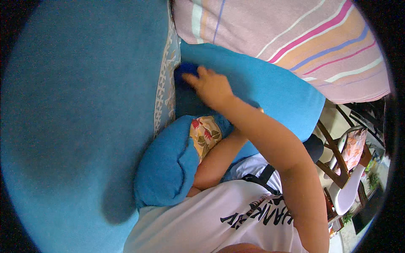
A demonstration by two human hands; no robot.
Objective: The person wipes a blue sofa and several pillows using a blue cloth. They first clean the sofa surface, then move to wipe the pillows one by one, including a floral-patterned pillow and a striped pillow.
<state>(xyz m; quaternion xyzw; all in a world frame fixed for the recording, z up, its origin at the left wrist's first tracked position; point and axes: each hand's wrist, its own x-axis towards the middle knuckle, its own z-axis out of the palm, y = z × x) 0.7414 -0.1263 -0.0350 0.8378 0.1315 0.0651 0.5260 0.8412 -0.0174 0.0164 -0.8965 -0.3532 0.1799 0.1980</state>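
Observation:
My right hand [215,87], somewhat blurred, reaches across to the inner corner of a blue sofa seat [272,82]. Between its thumb and fingers is a dark blue object [190,69], too blurred to tell its kind. Behind the right forearm, my left hand [260,110] is almost wholly hidden; only a fingertip shows. Against my left arm rests a blue fabric cover or cushion [164,167], with floral cloth [205,136] showing at its opening. A patterned strip of fabric [163,85] runs along the seam beside the seat.
The blue sofa backrest [79,95] rises on the left. A pink striped cushion [284,38] lies over the seat's far end. Beyond the seat, on the right, stand wooden furniture legs [335,161], a white rounded object [346,196] and floral cloth [356,145].

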